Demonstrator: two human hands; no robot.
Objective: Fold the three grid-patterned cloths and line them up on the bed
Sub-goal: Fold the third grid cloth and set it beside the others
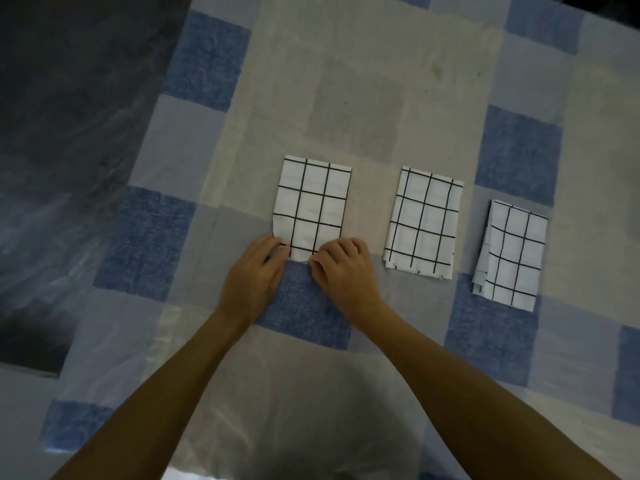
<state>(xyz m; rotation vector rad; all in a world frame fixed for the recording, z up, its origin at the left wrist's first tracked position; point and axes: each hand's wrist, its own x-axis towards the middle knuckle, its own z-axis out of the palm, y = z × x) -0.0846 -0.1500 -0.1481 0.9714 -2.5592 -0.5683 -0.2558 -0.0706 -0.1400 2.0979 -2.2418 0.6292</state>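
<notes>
1. Left cloth (311, 206): folded into a tall rectangle and lying flat on the bed cover (363, 109), with its near edge toward me. I am holding it by its two near corners, since the stacked layers would slip apart most easily at that edge.
2. Left hand (258, 268): I am pinching the near-left corner, with my fingers bending over the top of the fabric. The thumb is hidden, so I cannot tell how deep the pinch goes.
3. Right hand (343, 268): I am gripping the near-right corner with my fingers curling tight and knuckles raised, and nothing else in the hand. A short stretch of hem is showing between my two hands.
4. Middle cloth (424, 220): folded and lying to the right of the first across a clear gap. Its near edge is sitting a little closer to me, and no hand is touching it.
5. Right cloth (512, 251): folded and well apart from my hands. It is sitting closer to me again and turning slightly, with loose layers showing along its left side.
6. Judgement: all three appear folded, and I am probably squaring this one against its neighbours. The row is stepping toward me on the right, so the lining-up looks unfinished.
7. Risk: tugging by the corners could drag the top layer off those beneath.
</notes>
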